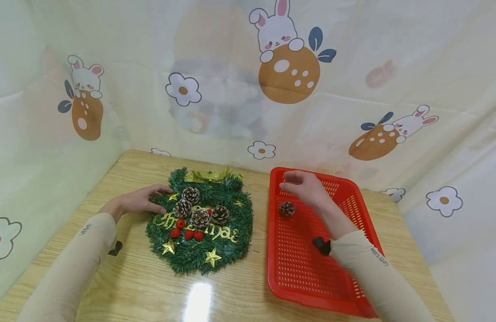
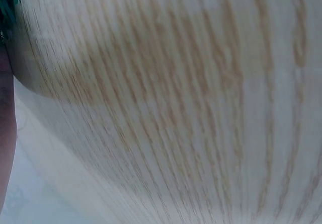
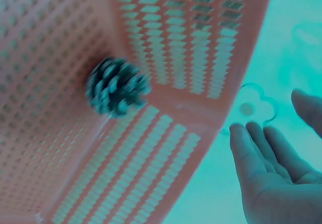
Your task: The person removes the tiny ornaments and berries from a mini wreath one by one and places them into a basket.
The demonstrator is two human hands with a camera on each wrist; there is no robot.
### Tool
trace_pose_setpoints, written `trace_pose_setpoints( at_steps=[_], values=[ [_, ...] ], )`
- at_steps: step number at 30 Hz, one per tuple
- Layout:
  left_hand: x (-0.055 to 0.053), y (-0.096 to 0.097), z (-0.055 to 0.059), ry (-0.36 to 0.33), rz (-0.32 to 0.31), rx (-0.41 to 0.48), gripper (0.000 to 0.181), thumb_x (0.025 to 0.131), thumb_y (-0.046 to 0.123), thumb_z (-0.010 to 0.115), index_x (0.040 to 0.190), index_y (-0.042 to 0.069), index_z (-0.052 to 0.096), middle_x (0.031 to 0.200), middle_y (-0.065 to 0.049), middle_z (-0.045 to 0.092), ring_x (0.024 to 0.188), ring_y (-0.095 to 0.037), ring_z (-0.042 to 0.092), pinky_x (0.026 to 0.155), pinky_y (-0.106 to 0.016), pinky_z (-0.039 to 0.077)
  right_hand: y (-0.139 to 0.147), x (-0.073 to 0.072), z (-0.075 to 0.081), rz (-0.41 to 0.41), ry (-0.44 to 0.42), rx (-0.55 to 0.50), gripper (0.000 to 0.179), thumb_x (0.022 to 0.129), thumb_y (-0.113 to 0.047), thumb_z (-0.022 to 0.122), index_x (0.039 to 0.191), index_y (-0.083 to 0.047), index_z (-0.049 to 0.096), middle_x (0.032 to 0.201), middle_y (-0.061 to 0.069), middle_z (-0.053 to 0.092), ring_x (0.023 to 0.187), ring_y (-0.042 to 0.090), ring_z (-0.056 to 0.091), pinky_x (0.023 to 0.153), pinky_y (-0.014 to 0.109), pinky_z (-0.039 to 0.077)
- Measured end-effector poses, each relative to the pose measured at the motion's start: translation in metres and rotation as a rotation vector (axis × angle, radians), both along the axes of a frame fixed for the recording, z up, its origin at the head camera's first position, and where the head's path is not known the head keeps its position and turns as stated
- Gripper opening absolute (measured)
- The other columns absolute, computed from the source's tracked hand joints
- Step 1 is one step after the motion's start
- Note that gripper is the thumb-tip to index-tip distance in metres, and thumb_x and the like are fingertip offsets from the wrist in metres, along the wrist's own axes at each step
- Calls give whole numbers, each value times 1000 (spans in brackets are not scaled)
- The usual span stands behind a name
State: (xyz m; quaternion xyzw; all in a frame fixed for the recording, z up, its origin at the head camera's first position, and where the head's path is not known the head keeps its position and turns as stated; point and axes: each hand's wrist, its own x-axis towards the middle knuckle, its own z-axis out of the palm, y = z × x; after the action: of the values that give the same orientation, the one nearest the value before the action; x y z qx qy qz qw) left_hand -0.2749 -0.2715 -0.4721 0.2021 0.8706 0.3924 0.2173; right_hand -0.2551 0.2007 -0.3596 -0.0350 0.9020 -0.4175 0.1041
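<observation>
A green tinsel wreath [image 1: 236, 248] lies on the table, with gold lettering, gold stars, red berries and a gold bow at its top. Several brown pinecones [image 1: 199, 218] sit around its middle. At the wreath's left edge rests my left hand [image 1: 141, 200], thumb and fingers apart and overlapping the tinsel in the head view. My right hand [image 1: 308, 190] hovers over the far part of a red plastic basket [image 1: 274, 250], its fingers loosely bent with nothing between them. One loose pinecone [image 3: 116, 87] lies in the basket near that hand.
The wood-grain table [image 1: 123, 277] carries the wreath at left and the basket at right. A pale curtain [image 1: 224, 49] printed with rabbits and flowers hangs behind and along both sides.
</observation>
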Motion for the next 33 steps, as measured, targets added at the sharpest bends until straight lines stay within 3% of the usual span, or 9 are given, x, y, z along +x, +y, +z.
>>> trace_pose_setpoints(
  at_steps=[7, 14, 24, 33],
  values=[
    [1, 1, 0, -6, 8, 1, 69, 79, 34, 71, 138, 20, 37, 145, -16, 29, 131, -42, 28, 100, -61, 29, -22, 23, 10, 27, 35, -72, 54, 85, -35, 65, 132, -14, 49, 133, 6, 51, 121, 23, 49, 98, 42, 43],
    [1, 1, 1, -1, 11, 0, 68, 80, 33, 71, 138, 20, 37, 144, -16, 30, 131, -42, 28, 100, -61, 29, -38, 46, 16, 27, 36, -174, 51, 84, -39, 66, 129, -23, 50, 131, -2, 53, 120, 16, 51, 99, 40, 43],
    [1, 0, 1, 1, 6, -1, 70, 80, 34, 71, 138, 20, 36, 144, -16, 31, 131, -42, 28, 100, -61, 29, -49, 65, 14, 54, 43, -212, 57, 82, -44, 66, 131, -22, 49, 130, -3, 54, 121, 14, 50, 99, 38, 43],
    [2, 1, 2, 1, 12, -12, 69, 80, 33, 70, 138, 20, 36, 144, -16, 31, 131, -42, 28, 100, -61, 29, -63, 93, 12, 63, 22, -333, 58, 80, -45, 67, 131, -23, 48, 127, -7, 55, 121, 11, 50, 99, 35, 43]
  ],
)
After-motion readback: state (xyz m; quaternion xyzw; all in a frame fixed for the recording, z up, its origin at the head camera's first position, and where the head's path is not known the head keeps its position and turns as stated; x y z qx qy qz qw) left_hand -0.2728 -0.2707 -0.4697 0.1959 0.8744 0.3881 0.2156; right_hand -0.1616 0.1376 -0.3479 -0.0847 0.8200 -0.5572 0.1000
